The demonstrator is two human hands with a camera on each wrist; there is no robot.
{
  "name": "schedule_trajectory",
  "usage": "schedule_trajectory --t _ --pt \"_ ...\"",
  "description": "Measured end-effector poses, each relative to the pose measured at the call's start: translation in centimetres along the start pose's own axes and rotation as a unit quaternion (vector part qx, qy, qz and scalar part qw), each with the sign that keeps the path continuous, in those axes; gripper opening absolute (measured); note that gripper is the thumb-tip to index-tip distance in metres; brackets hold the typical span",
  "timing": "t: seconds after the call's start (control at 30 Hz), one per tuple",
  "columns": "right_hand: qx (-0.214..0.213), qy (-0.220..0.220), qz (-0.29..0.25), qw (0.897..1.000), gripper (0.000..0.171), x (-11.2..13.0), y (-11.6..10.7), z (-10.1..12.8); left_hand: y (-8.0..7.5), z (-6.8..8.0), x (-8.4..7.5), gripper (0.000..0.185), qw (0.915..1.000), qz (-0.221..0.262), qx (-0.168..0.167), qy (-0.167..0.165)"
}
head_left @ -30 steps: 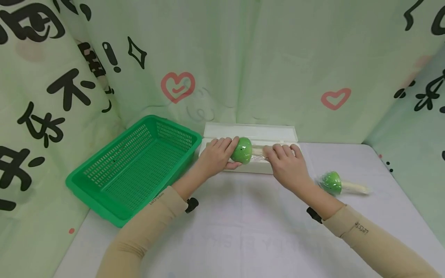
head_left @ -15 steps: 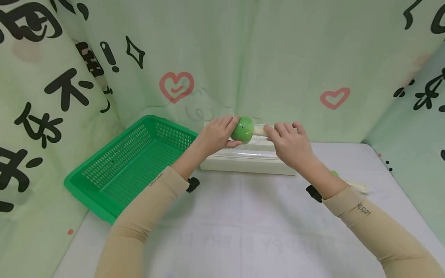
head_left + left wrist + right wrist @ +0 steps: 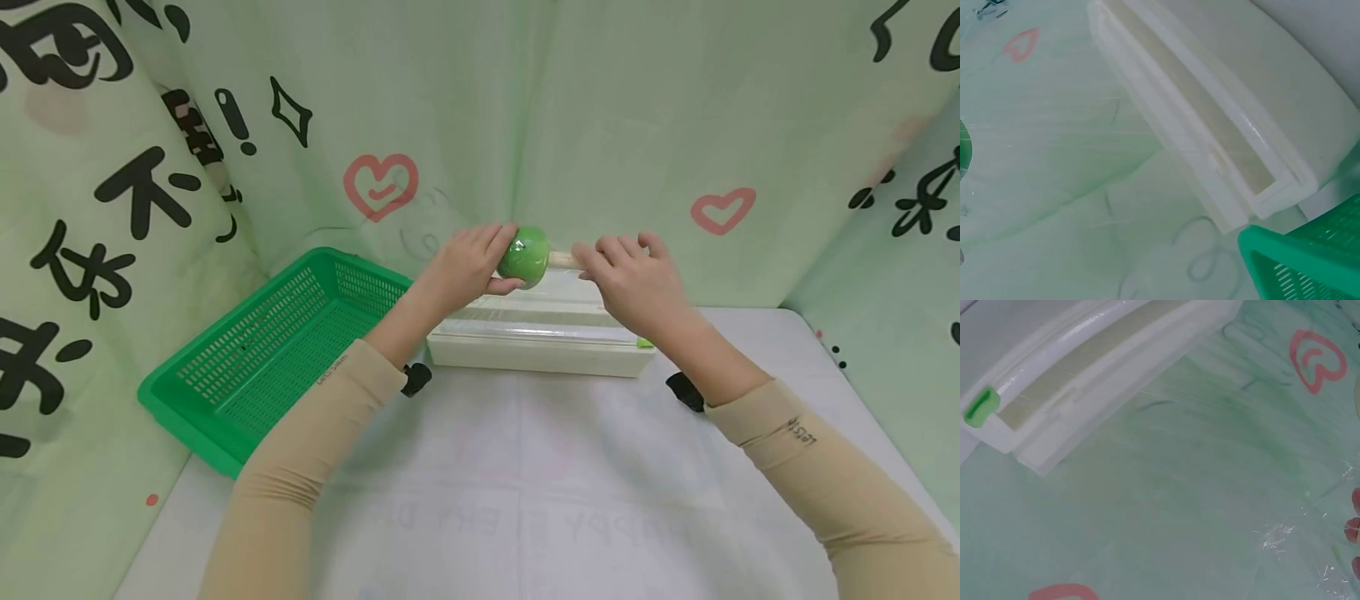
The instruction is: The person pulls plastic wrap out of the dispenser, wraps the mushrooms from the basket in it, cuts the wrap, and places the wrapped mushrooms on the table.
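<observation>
A mushroom-shaped thing with a green rounded head (image 3: 525, 254) and a pale stem (image 3: 562, 261) is held level above a white cling film dispenser (image 3: 540, 357). My left hand (image 3: 467, 267) grips the green head, thumb beneath it. My right hand (image 3: 636, 279) curls at the far end of the stem, hiding it. Clear cling film (image 3: 1279, 537) stretches up from the dispenser's slot toward my hands, creased near the right fingertips (image 3: 1354, 530). The dispenser's lid stands open at the back. A light green slider (image 3: 982, 407) sits at the dispenser's right end.
A green plastic basket (image 3: 176, 371) with slotted sides stands left of the dispenser, its corner near the dispenser's end. A printed pale green curtain (image 3: 600, 125) hangs close behind. A white cloth (image 3: 517, 500) covers the table.
Both hands have lifted the mushroom-shaped thing from the dispenser up and away, drawing cling film out. The similar wrapped thing on the right has become hidden behind my right arm.
</observation>
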State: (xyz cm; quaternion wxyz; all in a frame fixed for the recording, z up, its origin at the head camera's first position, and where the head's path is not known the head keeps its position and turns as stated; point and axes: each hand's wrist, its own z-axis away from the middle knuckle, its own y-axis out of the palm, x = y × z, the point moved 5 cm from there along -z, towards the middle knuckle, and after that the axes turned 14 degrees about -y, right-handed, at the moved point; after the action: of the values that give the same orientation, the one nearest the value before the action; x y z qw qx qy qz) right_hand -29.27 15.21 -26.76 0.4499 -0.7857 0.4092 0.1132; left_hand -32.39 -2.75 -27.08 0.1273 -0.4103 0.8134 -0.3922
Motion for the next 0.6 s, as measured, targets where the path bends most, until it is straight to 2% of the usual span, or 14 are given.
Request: schedule_trajectory --t 0.23,0.6 --pt "0.0 -0.004 0.001 1.0 0.024 -0.6 -0.8 -0.7 -0.9 -0.8 0.2 0.058 0.9999 0.008 -0.008 0.005" --pt "0.009 -0.003 -0.002 1.0 0.024 -1.2 -2.3 -1.4 -2.4 -1.5 0.1 0.058 1.0 0.009 0.0 -0.001"
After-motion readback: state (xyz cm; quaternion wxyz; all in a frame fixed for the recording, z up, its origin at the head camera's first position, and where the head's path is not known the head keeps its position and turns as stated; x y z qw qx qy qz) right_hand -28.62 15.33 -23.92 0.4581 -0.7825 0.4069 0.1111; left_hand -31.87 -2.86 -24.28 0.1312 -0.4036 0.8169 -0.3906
